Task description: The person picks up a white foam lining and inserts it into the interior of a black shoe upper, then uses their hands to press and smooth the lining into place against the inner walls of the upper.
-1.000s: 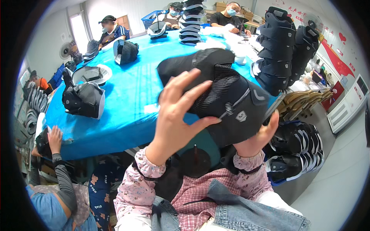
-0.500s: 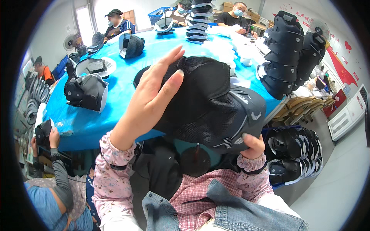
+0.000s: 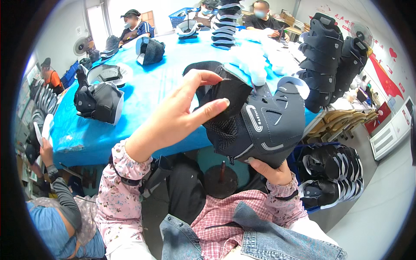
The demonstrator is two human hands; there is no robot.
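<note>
A dark grey and black shoe upper (image 3: 275, 123) with mesh, pale curved trim and a whitish edge is held up before me, over the near edge of the blue-covered table. My left hand (image 3: 184, 104) pinches its soft black collar (image 3: 232, 97) between thumb and fingers. Under the upper's lower right edge, my right hand (image 3: 273, 171) grips with the thumb on the near side; its other fingers are mostly hidden behind the upper. Farther left on the table sits another black upper (image 3: 97, 102) with a white edge.
Tall stacks of black uppers (image 3: 320, 60) rise at the table's right, beside stools (image 3: 338, 119). A blue crate (image 3: 299, 149) of uppers stands on the floor at right. Co-workers sit around the blue table (image 3: 78, 138); a co-worker's hand (image 3: 47, 151) holds a white piece at left.
The upper has turned, bringing its grey trimmed side and whitish edge into view. My left hand has gone from stretched fingers to pinching the collar. The co-worker at left now holds a white piece.
</note>
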